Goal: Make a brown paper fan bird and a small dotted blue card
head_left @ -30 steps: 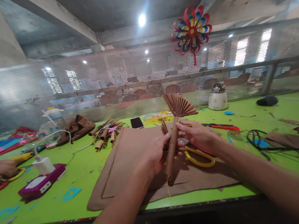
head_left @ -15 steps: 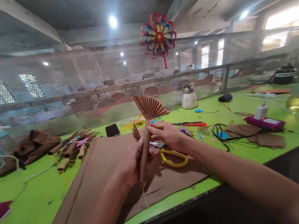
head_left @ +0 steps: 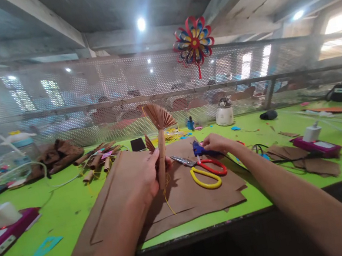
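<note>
My left hand (head_left: 153,171) is wrapped around a rolled brown paper tube (head_left: 162,158) that stands nearly upright. A pleated paper fan (head_left: 159,116) spreads from its top, and a smaller pleated piece shows at its left side. Thin yellow string (head_left: 167,197) hangs from the lower end. To the right, my right hand (head_left: 216,143) is closed on a blue glue gun (head_left: 199,149), its pale nozzle pointing down. Scissors (head_left: 207,178) with one red and one yellow handle lie just below the glue gun on a large brown paper sheet (head_left: 114,200).
Several brown paper rolls (head_left: 96,161) and crumpled brown paper (head_left: 60,155) lie at left. Purple power strips (head_left: 321,146) sit on both sides, with cables. A phone (head_left: 138,145), a white bottle (head_left: 224,113) and a blue bottle (head_left: 190,123) are along the back. Perforated mesh (head_left: 114,107) rises behind.
My right hand has left the paper tube and moved right onto the glue gun. My left hand keeps hold of the tube. The scissors are now fully uncovered, and the view has shifted left.
</note>
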`<state>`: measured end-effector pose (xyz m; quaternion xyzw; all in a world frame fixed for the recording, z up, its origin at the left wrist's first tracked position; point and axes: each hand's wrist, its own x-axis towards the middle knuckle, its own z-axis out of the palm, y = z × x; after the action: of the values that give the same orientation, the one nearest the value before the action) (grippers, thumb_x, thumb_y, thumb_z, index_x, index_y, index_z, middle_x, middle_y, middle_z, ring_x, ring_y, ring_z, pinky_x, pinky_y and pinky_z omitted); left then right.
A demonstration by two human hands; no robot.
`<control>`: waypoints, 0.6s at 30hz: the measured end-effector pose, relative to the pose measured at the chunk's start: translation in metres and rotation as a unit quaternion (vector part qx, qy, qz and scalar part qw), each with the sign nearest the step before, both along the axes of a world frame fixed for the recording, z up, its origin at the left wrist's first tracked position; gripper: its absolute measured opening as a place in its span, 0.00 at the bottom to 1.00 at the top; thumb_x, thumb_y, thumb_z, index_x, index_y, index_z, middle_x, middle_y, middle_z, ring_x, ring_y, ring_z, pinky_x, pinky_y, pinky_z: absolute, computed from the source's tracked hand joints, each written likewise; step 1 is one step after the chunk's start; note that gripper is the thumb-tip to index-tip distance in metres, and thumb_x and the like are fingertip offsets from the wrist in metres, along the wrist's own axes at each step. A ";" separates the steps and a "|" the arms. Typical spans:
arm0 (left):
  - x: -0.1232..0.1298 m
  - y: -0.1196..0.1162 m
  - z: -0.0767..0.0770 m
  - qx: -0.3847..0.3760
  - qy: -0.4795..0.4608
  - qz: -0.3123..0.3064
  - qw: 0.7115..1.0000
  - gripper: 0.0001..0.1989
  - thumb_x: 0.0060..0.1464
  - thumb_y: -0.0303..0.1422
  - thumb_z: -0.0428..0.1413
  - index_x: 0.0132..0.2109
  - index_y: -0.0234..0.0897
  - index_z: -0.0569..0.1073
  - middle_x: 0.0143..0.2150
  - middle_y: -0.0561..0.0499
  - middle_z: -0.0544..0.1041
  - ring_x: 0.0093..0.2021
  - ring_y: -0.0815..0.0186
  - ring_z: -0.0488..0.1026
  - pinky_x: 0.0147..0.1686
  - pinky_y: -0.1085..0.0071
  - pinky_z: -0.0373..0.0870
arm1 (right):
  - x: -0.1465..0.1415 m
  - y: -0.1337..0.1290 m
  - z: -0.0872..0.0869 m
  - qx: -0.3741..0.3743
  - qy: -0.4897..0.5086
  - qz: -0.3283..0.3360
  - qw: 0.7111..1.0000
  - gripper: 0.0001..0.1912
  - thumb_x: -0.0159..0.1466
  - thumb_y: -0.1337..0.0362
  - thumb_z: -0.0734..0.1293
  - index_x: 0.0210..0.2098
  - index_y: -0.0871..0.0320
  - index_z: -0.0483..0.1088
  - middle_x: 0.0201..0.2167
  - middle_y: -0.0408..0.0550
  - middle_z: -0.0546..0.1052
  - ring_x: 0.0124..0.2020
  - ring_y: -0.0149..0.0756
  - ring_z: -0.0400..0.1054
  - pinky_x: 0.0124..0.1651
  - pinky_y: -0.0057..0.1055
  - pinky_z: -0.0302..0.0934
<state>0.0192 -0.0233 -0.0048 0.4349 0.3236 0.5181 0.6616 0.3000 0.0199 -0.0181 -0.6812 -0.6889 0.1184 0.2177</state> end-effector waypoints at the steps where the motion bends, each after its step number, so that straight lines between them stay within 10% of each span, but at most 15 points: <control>1: 0.000 0.000 0.000 -0.001 -0.006 0.003 1.000 0.08 0.57 0.35 0.52 0.37 0.35 0.70 0.24 0.52 0.73 0.24 0.71 0.72 0.30 0.74 0.72 | -0.004 0.003 -0.003 -0.011 -0.028 0.001 1.000 0.04 0.47 0.69 0.67 0.23 0.60 0.75 0.18 0.43 0.73 0.26 0.34 0.67 0.30 0.27 0.56; 10: -0.002 0.000 -0.008 0.005 -0.022 0.006 1.000 0.09 0.57 0.35 0.53 0.31 0.35 0.68 0.23 0.51 0.73 0.23 0.70 0.71 0.29 0.72 0.70 | -0.030 0.009 -0.024 0.007 -0.138 -0.050 0.989 0.15 0.45 0.70 0.69 0.34 0.66 0.75 0.40 0.67 0.75 0.43 0.54 0.69 0.40 0.38 0.60; 18: 0.001 0.000 -0.010 -0.007 -0.026 0.025 0.999 0.10 0.56 0.37 0.54 0.33 0.35 0.68 0.24 0.51 0.73 0.25 0.70 0.71 0.31 0.73 0.69 | 0.000 -0.015 0.007 0.089 0.024 -0.063 0.994 0.15 0.56 0.65 0.61 0.39 0.63 0.73 0.35 0.57 0.78 0.37 0.47 0.73 0.36 0.36 0.65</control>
<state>0.0199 -0.0238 -0.0148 0.4085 0.3208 0.5429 0.6599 0.3000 0.0053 -0.0113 -0.6981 -0.6471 0.0589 0.3008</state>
